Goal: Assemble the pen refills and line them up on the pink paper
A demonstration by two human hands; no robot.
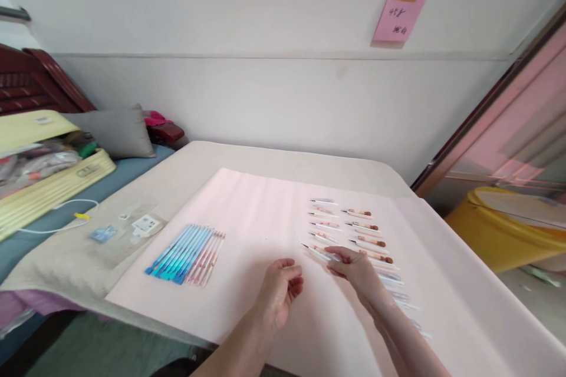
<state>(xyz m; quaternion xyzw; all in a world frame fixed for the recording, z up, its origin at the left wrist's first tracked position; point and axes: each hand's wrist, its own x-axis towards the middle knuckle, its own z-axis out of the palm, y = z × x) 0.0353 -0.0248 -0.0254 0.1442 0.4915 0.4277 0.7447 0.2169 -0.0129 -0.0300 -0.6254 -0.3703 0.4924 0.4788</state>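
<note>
My right hand (349, 265) pinches a slim pen (316, 252) with a dark pointed tip facing left, just above the pale pink sheet. Beside it, my left hand (283, 285) is loosely curled, thumb near the index finger, and I see nothing in it. Beyond the right hand lies a column of similar pens (325, 225), tips to the left. A second column of pens with brown figures at the ends (371, 241) runs to its right, and several pale pens (400, 297) lie nearer me, partly behind my forearm.
A row of blue and pink-patterned pens (186, 253) lies on the left of the sheet (260, 212). Clear plastic wrappers (145, 225) rest on the table cover. Further left is a pale yellow box (57, 188); a yellow bin (504, 230) stands at right.
</note>
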